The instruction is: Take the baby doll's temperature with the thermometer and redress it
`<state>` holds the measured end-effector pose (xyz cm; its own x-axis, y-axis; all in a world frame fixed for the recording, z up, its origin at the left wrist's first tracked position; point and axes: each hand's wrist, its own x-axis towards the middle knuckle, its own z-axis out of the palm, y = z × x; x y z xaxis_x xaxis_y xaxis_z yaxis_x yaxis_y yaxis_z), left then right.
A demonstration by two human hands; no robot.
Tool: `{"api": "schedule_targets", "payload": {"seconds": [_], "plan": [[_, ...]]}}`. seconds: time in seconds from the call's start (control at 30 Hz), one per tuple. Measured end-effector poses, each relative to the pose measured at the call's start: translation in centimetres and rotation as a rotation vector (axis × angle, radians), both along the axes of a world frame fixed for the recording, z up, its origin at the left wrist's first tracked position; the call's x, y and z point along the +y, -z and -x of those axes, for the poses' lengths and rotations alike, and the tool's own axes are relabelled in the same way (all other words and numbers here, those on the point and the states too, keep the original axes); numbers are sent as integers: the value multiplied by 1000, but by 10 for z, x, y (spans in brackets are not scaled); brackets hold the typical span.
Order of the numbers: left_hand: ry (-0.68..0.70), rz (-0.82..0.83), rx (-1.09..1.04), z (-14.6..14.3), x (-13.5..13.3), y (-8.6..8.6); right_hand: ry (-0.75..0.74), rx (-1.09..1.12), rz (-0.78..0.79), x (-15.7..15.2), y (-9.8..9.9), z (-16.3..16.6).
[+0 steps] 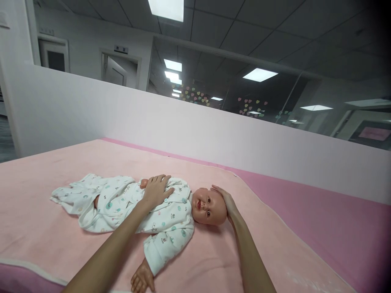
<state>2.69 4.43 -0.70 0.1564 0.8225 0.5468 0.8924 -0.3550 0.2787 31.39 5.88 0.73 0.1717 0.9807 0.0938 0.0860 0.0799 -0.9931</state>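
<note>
A baby doll (203, 205) lies on its back across a pink blanket (214, 260), its head towards the right. It wears a white patterned sleepsuit (174, 211) whose legs lie loose at the left. My left hand (157, 191) rests flat on the doll's chest, fingers spread. Against the top of the doll's bald head, my right hand (225, 199) is cupped with its fingers stretched out; part of the palm is hidden behind the head. One doll hand (143, 276) sticks out of the near sleeve, and the other shows by my left fingers.
A padded pink surface (290, 203) lies under the blanket and shows at the right. Behind it runs a low white wall (183, 126) with a glass pane above, bearing heart stickers (195, 97). A door (116, 72) stands ajar in the background.
</note>
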Motion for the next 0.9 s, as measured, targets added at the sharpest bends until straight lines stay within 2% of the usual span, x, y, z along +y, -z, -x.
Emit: {"api": "schedule_targets", "payload": {"seconds": [0.1, 0.17, 0.23, 0.37, 0.43, 0.5, 0.67, 0.73, 0.9], "plan": [[5, 3, -5, 0, -1, 0, 110, -27, -43, 1, 1, -1], [7, 4, -4, 0, -1, 0, 133, -19, -45, 1, 1, -1], [3, 2, -1, 0, -1, 0, 59, 5, -24, -2, 0, 0], [3, -2, -1, 0, 0, 1, -204, 21, 82, -11, -6, 5], [4, 0, 2, 0, 0, 1, -242, 27, 101, -13, -8, 6], [3, -2, 8, 0, 0, 1, -199, 25, 66, -12, -7, 7], [-3, -1, 13, 1, 0, 1, 41, -13, -67, -3, 0, 3], [-1, -1, 11, 1, 0, 1, 26, -12, -64, -2, 1, 2], [-2, -1, 4, 0, 1, 1, -127, 11, 66, -7, -4, 3]]}}
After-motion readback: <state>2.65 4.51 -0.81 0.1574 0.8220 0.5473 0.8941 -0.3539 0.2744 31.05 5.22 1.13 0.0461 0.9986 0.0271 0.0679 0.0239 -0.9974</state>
